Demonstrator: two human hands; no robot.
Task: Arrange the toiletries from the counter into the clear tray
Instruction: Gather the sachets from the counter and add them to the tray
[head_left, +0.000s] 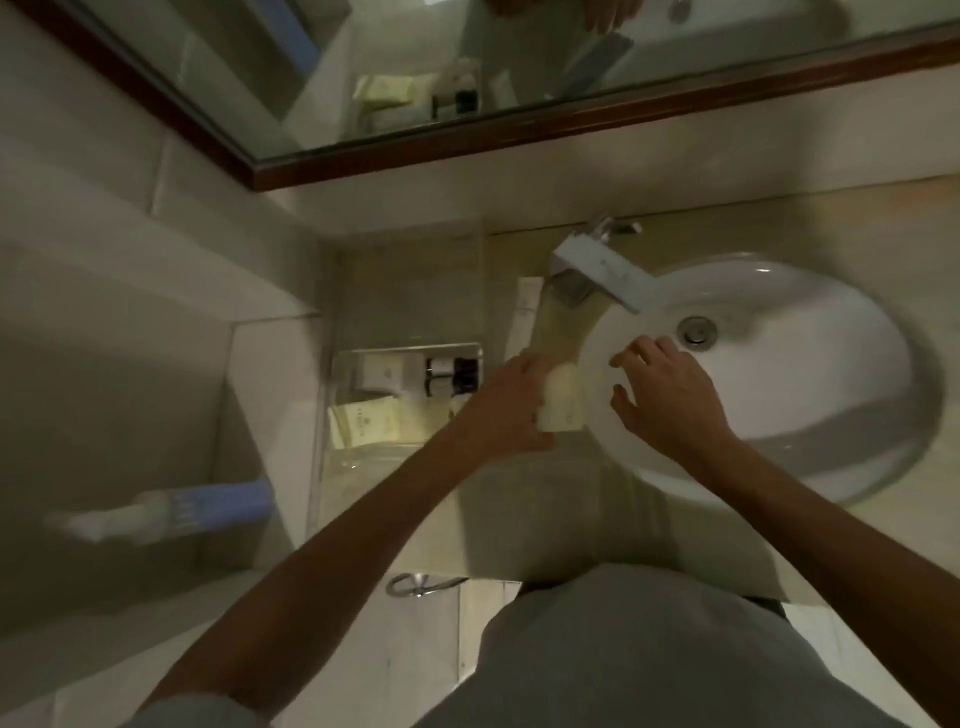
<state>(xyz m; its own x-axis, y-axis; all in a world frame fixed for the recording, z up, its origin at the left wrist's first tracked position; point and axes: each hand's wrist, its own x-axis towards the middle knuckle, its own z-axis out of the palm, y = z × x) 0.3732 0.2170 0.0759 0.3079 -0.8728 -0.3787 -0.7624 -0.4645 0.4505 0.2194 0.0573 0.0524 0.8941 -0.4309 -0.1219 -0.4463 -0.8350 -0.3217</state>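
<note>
The clear tray (332, 457) stands on the counter left of the sink. Inside it are a white box (382, 373), two dark small bottles (451, 376) and a pale yellow sachet (366, 422). My left hand (511, 402) is closed around a small pale cream packet (562, 401), just right of the tray at the sink's left rim. My right hand (662, 387) hovers over the sink's left rim with fingers spread and nothing in it. A long white box (527, 317) lies on the counter beside the tap.
The white oval sink (857, 415) fills the right side, with a chrome tap (597, 265) over it. A wood-framed mirror (519, 140) hangs behind. A blue-and-white tube (171, 512) sits low on the left. A chrome ring (415, 583) hangs below the counter edge.
</note>
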